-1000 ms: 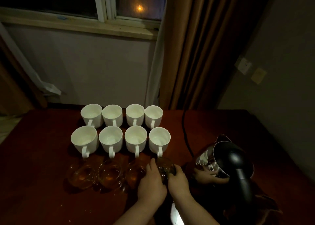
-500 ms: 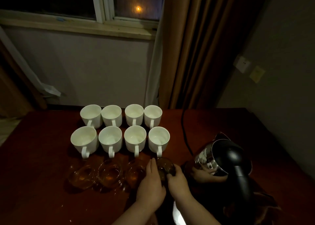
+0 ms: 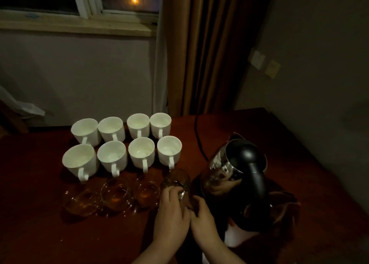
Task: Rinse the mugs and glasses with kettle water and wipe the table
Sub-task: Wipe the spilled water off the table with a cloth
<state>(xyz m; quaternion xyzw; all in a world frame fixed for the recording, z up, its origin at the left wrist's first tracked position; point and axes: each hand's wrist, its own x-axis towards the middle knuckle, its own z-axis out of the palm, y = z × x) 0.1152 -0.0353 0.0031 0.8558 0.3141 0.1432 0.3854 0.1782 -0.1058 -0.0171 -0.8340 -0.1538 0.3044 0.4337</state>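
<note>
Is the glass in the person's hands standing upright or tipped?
Tipped. The glass leans with its mouth tilted away from the person, held between the left hand and right hand above the table.

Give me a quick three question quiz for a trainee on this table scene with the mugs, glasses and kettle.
1. How many white mugs stand on the table, and in how many rows?
2. True or false: the kettle stands to the left of the mugs.
3. Multiple choice: which object do the left hand and right hand hold between them? A) a white mug B) the rightmost glass C) the kettle handle

Key
1. Eight, in two rows of four.
2. False: it stands to their right, beside the black cord.
3. B. The other three glasses sit in a row to its left, untouched.
</note>
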